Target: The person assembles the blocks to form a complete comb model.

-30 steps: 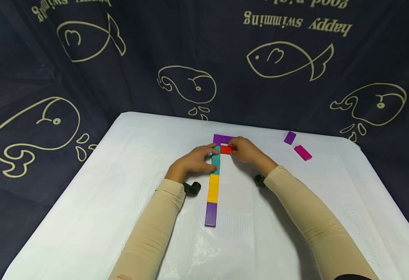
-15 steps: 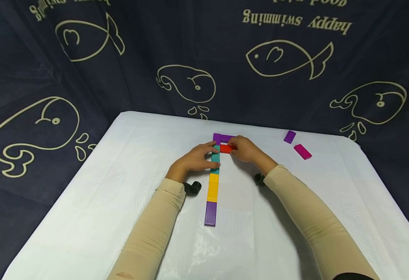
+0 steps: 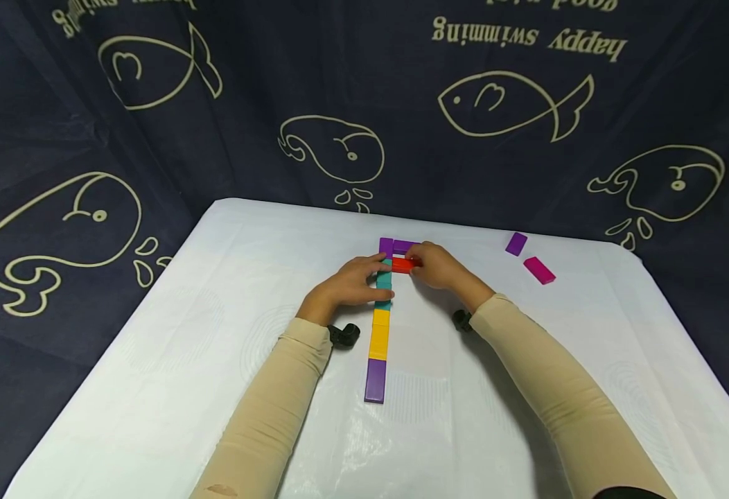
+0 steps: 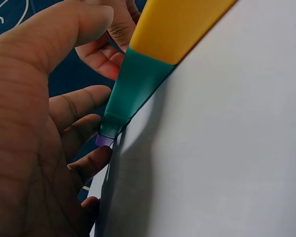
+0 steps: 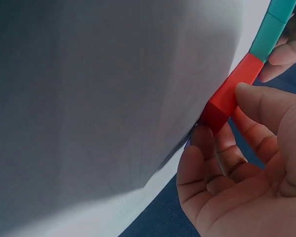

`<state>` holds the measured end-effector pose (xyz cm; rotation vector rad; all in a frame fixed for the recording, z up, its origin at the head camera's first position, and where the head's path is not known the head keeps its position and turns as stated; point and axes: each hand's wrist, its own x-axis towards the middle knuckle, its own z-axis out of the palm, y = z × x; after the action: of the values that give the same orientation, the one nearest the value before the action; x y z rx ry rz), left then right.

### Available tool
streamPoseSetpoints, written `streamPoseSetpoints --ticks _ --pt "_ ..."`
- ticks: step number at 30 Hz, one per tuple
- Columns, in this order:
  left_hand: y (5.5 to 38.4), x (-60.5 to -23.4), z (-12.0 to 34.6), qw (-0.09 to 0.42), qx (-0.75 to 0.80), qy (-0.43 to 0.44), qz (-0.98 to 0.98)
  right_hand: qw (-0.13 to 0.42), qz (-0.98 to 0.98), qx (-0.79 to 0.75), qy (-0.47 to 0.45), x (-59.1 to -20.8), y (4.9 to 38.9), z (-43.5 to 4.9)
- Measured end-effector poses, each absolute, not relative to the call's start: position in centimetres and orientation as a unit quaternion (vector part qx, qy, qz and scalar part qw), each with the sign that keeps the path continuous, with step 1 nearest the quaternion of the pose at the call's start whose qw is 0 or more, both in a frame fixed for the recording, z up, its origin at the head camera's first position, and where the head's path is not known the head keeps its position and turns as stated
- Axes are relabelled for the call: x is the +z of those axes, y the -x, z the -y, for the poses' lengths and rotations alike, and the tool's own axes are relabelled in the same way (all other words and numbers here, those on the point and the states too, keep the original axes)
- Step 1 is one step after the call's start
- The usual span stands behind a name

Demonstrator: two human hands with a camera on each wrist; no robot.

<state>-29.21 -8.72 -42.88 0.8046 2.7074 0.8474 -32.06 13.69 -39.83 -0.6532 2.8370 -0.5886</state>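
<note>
A straight row of blocks runs away from the person: a purple block (image 3: 375,381) nearest, then yellow blocks (image 3: 380,335), teal blocks (image 3: 384,279) and another purple block (image 3: 386,247) at the far end. My right hand (image 3: 437,267) pinches a red block (image 5: 231,94) between thumb and fingers. One end of the red block meets the side of the teal part. Over the teal blocks rests my left hand (image 3: 353,281), fingers loosely spread, thumb and index fingertips across them. Behind the red block lies a sideways purple block (image 3: 403,247), partly hidden by the right hand.
A loose purple block (image 3: 517,244) and a magenta block (image 3: 539,271) lie toward the back right of the white-covered table (image 3: 215,291). A dark curtain (image 3: 246,76) with fish and whale outlines hangs right behind the table's far edge.
My left thumb and fingertips have slid slightly to the right across the teal blocks. The right hand keeps its pinch on the red block, which stays in place.
</note>
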Motion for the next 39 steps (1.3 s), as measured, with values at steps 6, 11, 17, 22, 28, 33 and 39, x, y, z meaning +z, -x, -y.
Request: streamPoseSetpoints --ticks 6,11,17,22,28,33,39 --pt "29.1 -42.7 8.7 0.094 0.294 -0.273 -0.911 0.082 -0.953 -0.193 0.22 -39.8 32.1 -13.8" --pt "29.1 -42.4 8.3 0.097 0.293 -0.262 -0.914 0.079 -0.951 -0.202 0.222 -39.8 32.0 -13.8" --pt "29.1 -42.0 7.3 0.102 0.244 -0.243 -0.933 0.076 -0.951 -0.201 0.223 -39.9 32.0 -13.8" --pt "29.2 -41.8 7.0 0.104 0.223 -0.237 -0.94 0.08 -0.953 -0.199 0.213 -39.5 31.8 -13.7" --pt "29.3 -41.8 7.0 0.096 0.223 -0.241 -0.94 0.081 -0.953 -0.199 0.211 -39.5 31.9 -13.8" --pt "29.4 -41.9 7.1 0.096 0.227 -0.248 -0.937 0.087 -0.954 -0.199 0.208 -39.5 31.8 -13.8" --pt "29.4 -42.0 7.2 0.09 0.248 -0.248 -0.932 0.089 -0.953 -0.203 0.208 -39.6 31.9 -13.8"
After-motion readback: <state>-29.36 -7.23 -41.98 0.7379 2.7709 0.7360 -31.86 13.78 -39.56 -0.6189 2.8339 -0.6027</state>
